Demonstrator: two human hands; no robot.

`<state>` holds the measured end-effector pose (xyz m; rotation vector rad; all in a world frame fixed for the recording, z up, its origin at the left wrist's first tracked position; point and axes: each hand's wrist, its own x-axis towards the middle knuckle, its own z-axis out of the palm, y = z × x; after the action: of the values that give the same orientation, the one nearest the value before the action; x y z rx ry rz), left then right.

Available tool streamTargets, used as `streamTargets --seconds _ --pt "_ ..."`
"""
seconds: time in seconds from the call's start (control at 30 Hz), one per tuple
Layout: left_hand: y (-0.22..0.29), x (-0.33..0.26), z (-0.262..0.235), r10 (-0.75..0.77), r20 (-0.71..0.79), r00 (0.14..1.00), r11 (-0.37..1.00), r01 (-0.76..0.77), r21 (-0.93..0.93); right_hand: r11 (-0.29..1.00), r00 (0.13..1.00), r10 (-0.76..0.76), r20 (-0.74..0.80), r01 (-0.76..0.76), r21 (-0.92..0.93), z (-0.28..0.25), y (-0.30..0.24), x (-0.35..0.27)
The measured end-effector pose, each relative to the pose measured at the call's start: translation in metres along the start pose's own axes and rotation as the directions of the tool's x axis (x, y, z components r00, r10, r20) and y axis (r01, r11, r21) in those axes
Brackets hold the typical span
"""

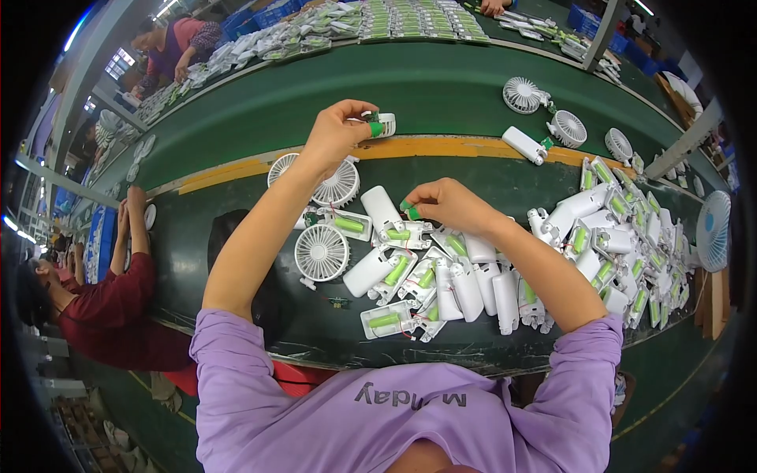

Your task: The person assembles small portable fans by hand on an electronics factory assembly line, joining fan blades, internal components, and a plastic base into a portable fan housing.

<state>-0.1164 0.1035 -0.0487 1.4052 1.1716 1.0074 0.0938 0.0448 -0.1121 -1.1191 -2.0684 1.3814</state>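
Note:
Over the yellow strip, my left hand (335,132) is raised and closed on a white plastic fan part (387,124), with a small dark circuit board beside the fingertips. My right hand (453,203) hovers above a heap of white fan handles (467,292), its thumb and fingers pinched together; what they hold, if anything, is too small to make out. Green covers wrap fingertips on both hands. Some handles lie open, showing green battery cells (384,320). White round fan heads (322,252) rest below my left forearm, near a loose small circuit board (340,303).
A larger pile of handles (631,244) lies to the right, beside an upright blue-white fan (714,230). More fan heads (568,128) sit on the green belt (441,87) beyond the yellow strip (441,147). A co-worker in dark red (110,307) sits at the left; others work across the belt.

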Motion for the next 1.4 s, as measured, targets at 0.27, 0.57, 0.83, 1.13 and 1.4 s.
streamTargets --seconds 0.27,0.57,0.83,1.13,1.4 --pt "0.004 -0.010 0.015 0.106 0.119 0.987 0.989 -0.092 -0.118 0.881 0.971 -0.063 -0.229 0.162 0.444 -0.013 -0.010 -0.004" --pt "0.022 -0.031 0.054 0.213 0.297 0.931 0.975 -0.182 -0.129 0.924 0.917 -0.103 -0.385 0.232 0.305 -0.054 -0.031 -0.046" --pt "0.029 -0.039 0.074 0.224 0.340 0.913 0.974 -0.205 -0.093 0.948 0.884 -0.066 -0.463 0.201 0.248 -0.060 -0.036 -0.074" --pt "0.032 -0.046 0.083 0.159 0.360 0.919 0.984 -0.115 -0.138 0.967 0.806 -0.254 -0.535 0.217 -0.132 -0.058 -0.042 -0.084" --pt "0.030 -0.050 0.087 0.193 0.352 0.916 0.977 -0.145 -0.158 0.951 0.774 -0.300 -0.558 0.287 -0.113 -0.050 -0.049 -0.087"
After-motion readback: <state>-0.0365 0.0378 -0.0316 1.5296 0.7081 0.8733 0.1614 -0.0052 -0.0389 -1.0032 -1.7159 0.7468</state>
